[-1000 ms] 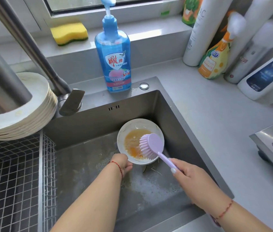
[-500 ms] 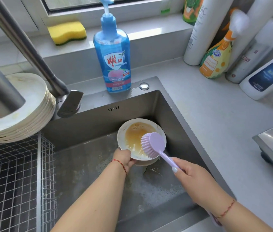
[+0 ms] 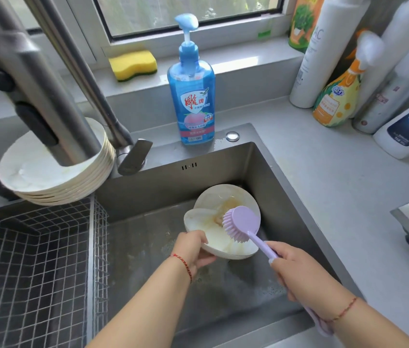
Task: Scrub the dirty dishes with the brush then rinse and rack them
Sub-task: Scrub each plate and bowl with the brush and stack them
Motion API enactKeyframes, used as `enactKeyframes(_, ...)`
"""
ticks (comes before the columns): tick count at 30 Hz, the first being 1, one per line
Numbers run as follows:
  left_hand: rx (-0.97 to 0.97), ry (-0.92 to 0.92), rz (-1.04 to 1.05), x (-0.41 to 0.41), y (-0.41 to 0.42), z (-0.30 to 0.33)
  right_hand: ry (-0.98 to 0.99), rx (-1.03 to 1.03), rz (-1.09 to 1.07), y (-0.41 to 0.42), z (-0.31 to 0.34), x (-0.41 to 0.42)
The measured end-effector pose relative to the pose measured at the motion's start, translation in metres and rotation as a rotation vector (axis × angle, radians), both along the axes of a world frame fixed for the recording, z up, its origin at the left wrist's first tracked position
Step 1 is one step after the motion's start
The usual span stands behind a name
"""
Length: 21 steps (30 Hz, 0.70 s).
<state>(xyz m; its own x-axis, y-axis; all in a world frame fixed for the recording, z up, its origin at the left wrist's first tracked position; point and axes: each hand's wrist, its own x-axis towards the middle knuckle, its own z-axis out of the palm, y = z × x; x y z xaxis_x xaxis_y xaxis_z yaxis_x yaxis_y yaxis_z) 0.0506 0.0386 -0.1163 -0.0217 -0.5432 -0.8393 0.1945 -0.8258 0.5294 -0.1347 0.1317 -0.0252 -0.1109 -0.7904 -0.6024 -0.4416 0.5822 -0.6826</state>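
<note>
In the head view the left hand [image 3: 193,249] grips the near rim of a stained white bowl [image 3: 213,234] tilted over the sink [image 3: 223,162]. The right hand [image 3: 298,270] is curled round the lilac brush [image 3: 242,223] handle, bristles against the bowl's inside.

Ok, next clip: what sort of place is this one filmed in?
Most likely a home kitchen, at the sink. A steel sink with a pull-down faucet, a blue dish soap bottle on its rim, and a stack of plates above a wire rack all suggest it.
</note>
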Motion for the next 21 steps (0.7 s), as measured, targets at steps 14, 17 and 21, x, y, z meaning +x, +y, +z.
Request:
enactKeyframes(14,-0.157,0.232,0.128,0.047,0.066,0.034,0.286,-0.083,0.406,0.031,0.039,0.03)
enactKeyframes(17,-0.22,0.17,0.061,0.046,0.07,0.042,0.247,-0.06,0.522,0.037,0.053,0.056)
enactKeyframes(21,-0.242,0.217,0.023,0.043,0.08,0.05,0.25,-0.172,0.515,0.017,0.045,0.079)
